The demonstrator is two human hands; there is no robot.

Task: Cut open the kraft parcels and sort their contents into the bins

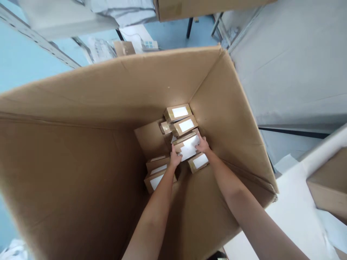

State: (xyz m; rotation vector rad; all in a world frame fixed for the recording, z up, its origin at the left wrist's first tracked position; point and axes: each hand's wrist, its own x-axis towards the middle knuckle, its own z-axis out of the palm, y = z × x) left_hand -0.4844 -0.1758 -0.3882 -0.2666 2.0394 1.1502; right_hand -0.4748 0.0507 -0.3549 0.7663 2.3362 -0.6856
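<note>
Deep inside a large open cardboard carton (173,77), both my arms reach down to a small cardboard box (178,147) with white labels on it. My left hand (175,157) grips its left end, and my right hand (202,143) holds its right end. Just beyond it lie two more labelled boxes, a nearer box (176,129) and a farther box (169,115), against the carton's right wall. Another labelled box (193,167) sits below my right hand. Several labelled boxes (148,182) are grouped left of my left forearm, partly hidden by it.
The carton's tall walls surround my arms. A flat cardboard piece (151,139) lies on its floor. Beyond the rim are a metal rack (40,39), another cardboard box (187,8) and a power strip (150,45). At right, a brown box (330,180) stands on a white surface (287,202).
</note>
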